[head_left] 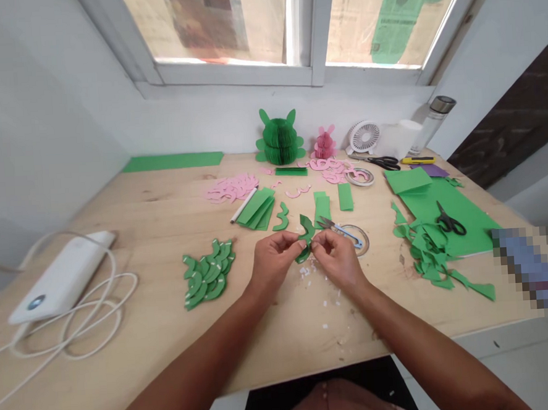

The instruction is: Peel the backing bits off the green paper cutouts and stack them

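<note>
Fingers (297, 248) of the left hand (272, 259) are pinching one curved green paper piece (307, 226) over the counter (139, 213); those of the right hand (341, 261) are pressed together at its side. One bottle (428, 129) and two paper figures (279, 143) stand along the back; the front edge (321, 368) lies well apart from both hands.

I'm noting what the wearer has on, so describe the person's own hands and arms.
The left hand and right hand are ungloved. The left forearm and right forearm are bare, with no sleeve, watch or bracelet showing. A muted pink garment shows at the bottom edge.
</note>
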### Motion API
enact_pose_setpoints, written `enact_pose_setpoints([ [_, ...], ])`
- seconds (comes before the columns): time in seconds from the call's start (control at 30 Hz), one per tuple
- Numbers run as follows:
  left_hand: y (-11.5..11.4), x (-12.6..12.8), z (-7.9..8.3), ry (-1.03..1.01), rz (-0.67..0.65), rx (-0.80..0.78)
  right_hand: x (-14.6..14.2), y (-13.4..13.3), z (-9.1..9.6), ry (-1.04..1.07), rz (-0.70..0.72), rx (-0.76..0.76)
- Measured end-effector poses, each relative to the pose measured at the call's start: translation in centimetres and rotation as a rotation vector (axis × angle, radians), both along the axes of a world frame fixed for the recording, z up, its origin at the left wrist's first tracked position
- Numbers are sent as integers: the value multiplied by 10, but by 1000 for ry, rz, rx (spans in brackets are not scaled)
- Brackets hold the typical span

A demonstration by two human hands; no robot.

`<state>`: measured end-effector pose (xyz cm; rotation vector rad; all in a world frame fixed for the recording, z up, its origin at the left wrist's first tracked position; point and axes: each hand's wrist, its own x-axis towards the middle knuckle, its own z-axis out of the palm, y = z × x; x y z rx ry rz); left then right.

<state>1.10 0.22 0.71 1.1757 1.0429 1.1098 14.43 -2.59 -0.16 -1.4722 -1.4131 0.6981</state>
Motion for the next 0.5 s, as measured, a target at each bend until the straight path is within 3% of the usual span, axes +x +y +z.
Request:
enact_pose_setpoints([
  [0.5, 1, 2, -2, -82, 24, -57, 1, 1, -3, -37, -8, 29],
])
